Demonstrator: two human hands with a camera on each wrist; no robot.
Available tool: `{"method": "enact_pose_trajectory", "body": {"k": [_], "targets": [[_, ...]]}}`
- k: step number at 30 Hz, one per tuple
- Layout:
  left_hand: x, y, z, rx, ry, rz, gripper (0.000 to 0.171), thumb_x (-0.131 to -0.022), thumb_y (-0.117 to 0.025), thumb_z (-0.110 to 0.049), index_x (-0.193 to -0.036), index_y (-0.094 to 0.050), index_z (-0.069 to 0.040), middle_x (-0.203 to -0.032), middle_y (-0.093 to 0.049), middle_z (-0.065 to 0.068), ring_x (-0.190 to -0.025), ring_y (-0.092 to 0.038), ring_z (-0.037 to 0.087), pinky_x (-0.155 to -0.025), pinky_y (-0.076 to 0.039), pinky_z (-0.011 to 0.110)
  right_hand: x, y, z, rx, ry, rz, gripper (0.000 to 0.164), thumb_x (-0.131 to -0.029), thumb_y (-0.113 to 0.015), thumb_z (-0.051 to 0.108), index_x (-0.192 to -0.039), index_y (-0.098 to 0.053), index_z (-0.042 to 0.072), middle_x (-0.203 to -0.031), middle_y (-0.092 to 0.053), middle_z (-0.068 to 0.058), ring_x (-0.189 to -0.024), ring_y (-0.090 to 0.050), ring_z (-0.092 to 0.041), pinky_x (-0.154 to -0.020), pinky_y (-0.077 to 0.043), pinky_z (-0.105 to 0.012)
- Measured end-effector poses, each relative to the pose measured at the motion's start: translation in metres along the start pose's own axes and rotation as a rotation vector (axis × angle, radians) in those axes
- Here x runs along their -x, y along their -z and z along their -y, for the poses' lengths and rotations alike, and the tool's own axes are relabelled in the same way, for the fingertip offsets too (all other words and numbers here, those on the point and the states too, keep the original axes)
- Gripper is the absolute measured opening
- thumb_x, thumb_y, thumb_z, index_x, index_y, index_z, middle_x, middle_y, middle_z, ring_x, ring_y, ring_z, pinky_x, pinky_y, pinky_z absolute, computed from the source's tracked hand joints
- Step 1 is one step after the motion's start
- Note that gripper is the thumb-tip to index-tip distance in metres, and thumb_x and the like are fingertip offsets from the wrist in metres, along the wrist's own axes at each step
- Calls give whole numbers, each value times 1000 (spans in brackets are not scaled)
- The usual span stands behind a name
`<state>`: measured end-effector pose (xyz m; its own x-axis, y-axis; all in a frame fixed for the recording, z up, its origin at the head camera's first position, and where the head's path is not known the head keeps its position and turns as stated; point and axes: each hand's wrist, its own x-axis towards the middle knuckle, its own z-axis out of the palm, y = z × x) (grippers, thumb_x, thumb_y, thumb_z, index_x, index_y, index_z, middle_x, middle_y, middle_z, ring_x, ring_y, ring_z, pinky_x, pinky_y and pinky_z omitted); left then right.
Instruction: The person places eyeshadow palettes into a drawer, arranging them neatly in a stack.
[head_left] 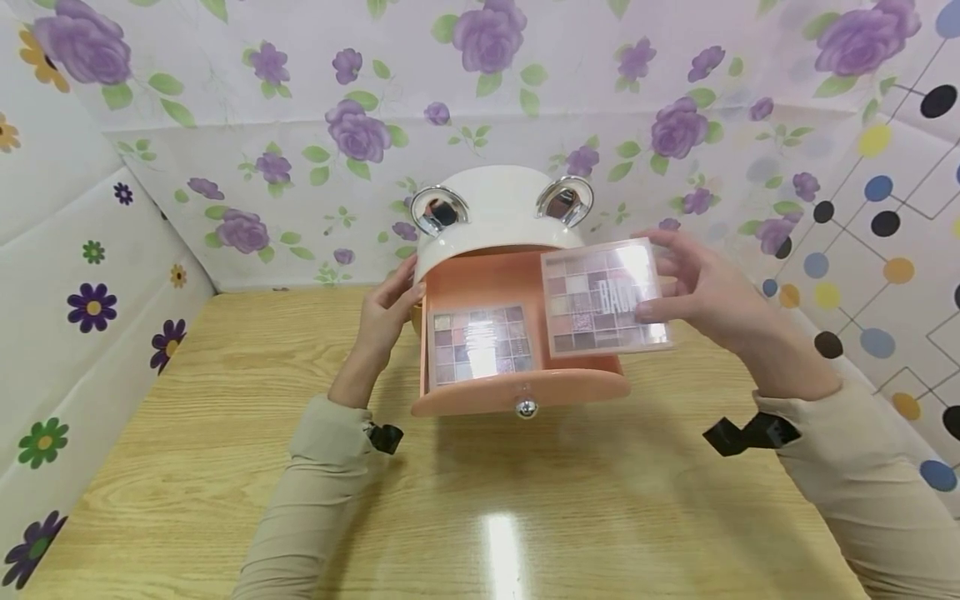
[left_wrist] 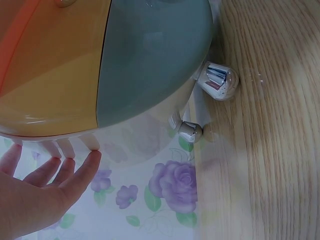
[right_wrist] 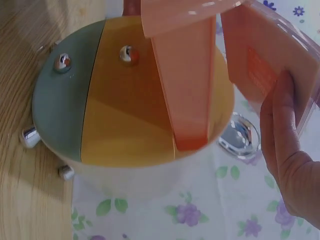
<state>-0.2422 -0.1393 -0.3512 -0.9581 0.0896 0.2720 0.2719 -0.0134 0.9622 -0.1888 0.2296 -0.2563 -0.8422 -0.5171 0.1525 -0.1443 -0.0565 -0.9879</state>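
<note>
My right hand (head_left: 708,292) pinches a square eyeshadow palette (head_left: 573,300) by its right side, thumb on the lid and fingers behind. It is tilted over the right part of a pulled-out peach drawer (head_left: 480,282). A second eyeshadow palette (head_left: 487,346) lies in the drawer's left part. The drawer belongs to a rounded white organizer box (head_left: 495,204) with two chrome-rimmed eyes. My left hand (head_left: 382,321) rests its fingertips on the box's side; the left wrist view shows those fingers (left_wrist: 82,175) nearly straight against the white wall.
Below the peach drawer are a yellow drawer (right_wrist: 127,100) and a grey-green drawer (right_wrist: 65,100), both pushed in, with chrome knobs. Chrome feet (left_wrist: 217,82) hold the box above the wooden table (head_left: 225,433). Flower-patterned cloth (head_left: 247,192) hangs close behind the box.
</note>
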Motion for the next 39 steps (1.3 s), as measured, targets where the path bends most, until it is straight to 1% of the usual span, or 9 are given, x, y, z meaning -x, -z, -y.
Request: {"method": "enact_pose_trajectory", "body": {"k": [3, 5, 12, 17, 24, 28, 33, 36, 39], "targets": [[1, 0, 0, -1, 1, 2, 53, -89, -55, -19, -139, -40, -12, -137, -44, 9, -117, -47, 20, -87, -47, 34, -7, -10, 1, 88, -82, -38, 72, -78, -63, -11, -136, -28, 10, -112, -58, -12, -88, -64, -26, -73, -53, -34], [1, 0, -1, 0, -3, 2, 53, -88, -55, -19, -139, -40, -12, -137, -44, 9, -117, -47, 20, -88, -47, 36, -11, -15, 1, 105, -114, -48, 72, -78, -64, -8, -137, -28, 12, -114, -57, -12, -91, -63, -26, -75, -53, -34], [1, -1, -1, 10, -6, -2, 53, -88, -55, -19, -138, -41, -12, -136, -45, 8, -115, -49, 19, -85, -48, 29, -25, -33, -9, 68, -96, -37, 76, -77, -64, -10, -139, -25, 8, -116, -53, -16, -89, -64, -27, -75, -53, -37], [1, -1, 1, 4, -6, -10, 53, -88, -55, -19, -138, -41, -12, -136, -45, 9, -115, -49, 20, -83, -48, 25, -32, -44, -15, 58, -133, -53, 79, -75, -65, -11, -140, -24, 10, -121, -48, -21, -91, -63, -29, -76, -52, -39], [0, -1, 0, 2, -3, -13, 53, -89, -55, -19, -138, -40, -12, -137, -44, 9, -116, -47, 21, -85, -48, 28, -41, -61, -18, 171, -187, -89, 81, -71, -72, -5, -139, -29, 11, -118, -49, -20, -94, -60, -28, -77, -52, -36], [0, -1, 1, 2, -1, -14, 52, -89, -55, -19, -138, -41, -12, -137, -44, 9, -115, -48, 20, -85, -48, 27, -46, -68, -18, 169, -185, -77, 84, -70, -72, -6, -140, -28, 10, -116, -50, -21, -91, -60, -28, -77, -52, -36], [1, -1, 1, 20, -13, -7, 52, -88, -55, -18, -138, -41, -11, -136, -45, 9, -114, -49, 19, -84, -48, 26, -51, -75, -19, 182, -168, -62, 81, -69, -73, -5, -137, -32, 10, -108, -54, -21, -84, -63, -27, -74, -52, -36], [0, -1, 1, 23, -16, -5, 52, -89, -55, -18, -138, -40, -11, -136, -45, 10, -114, -49, 18, -84, -48, 26, -53, -79, -20, 258, -189, -62, 84, -67, -77, 2, -137, -31, 11, -105, -56, -18, -84, -63, -25, -78, -50, -35], [0, -1, 1, 21, -18, -4, 52, -89, -54, -18, -138, -40, -10, -137, -44, 10, -113, -49, 19, -83, -48, 26, -54, -83, -20, 392, -232, -65, 91, -63, -83, 14, -138, -31, 13, -107, -56, -12, -86, -63, -21, -82, -46, -33]]}}
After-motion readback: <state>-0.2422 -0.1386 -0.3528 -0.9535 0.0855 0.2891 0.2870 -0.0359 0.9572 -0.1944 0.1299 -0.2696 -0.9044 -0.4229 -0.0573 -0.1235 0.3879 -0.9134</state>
